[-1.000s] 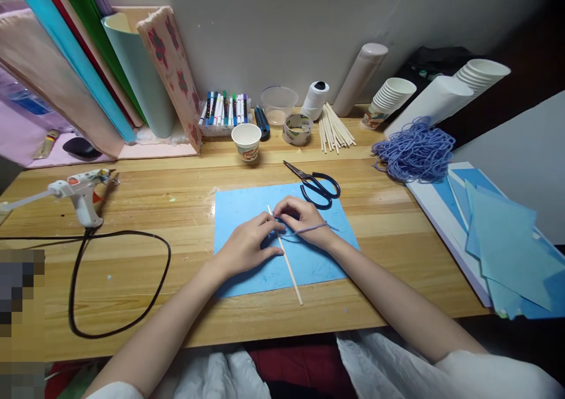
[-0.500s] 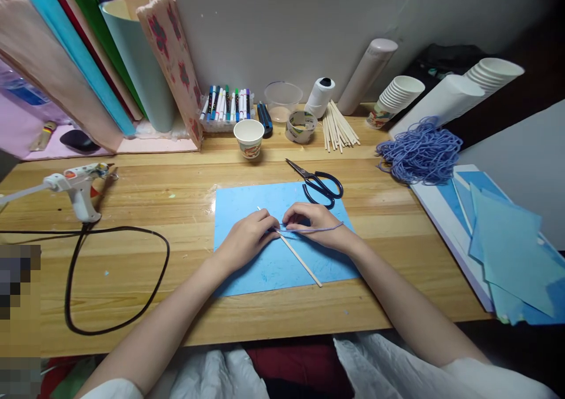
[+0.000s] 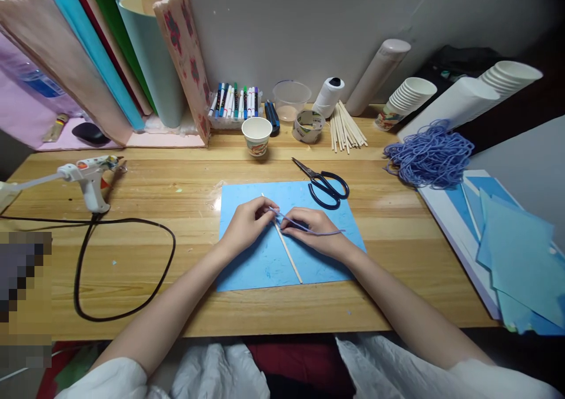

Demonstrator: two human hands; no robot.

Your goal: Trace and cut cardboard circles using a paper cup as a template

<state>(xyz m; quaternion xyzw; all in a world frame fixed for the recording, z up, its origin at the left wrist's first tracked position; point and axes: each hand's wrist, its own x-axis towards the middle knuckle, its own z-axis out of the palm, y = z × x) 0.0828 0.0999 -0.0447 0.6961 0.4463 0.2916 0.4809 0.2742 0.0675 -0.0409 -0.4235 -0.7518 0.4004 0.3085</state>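
Over a blue sheet (image 3: 251, 269), my left hand (image 3: 247, 225) is closed, pinching a thin wooden stick (image 3: 289, 256) near its upper part. The stick slants across the sheet, its lower end towards me. A length of purple yarn (image 3: 326, 233) meets the stick at my left fingertips. My right hand (image 3: 311, 228) is closed beside the stick with its fingertips on the yarn, whose loose end trails over the back of that hand. Fingers hide how the yarn passes around the stick. Black-handled scissors (image 3: 324, 184) lie partly on the sheet's far edge.
A paper cup (image 3: 256, 137), tape roll (image 3: 308, 127), markers (image 3: 233, 102) and loose sticks (image 3: 346, 128) stand along the back. At right are a purple yarn heap (image 3: 430, 155) and blue paper pieces (image 3: 521, 252). A glue gun (image 3: 92, 184) with a looped cable lies left.
The stick's lower end has swung left and my left hand has turned, its thumb and forefinger now showing. The yarn slants more steeply between my hands. The whole view has shifted slightly.
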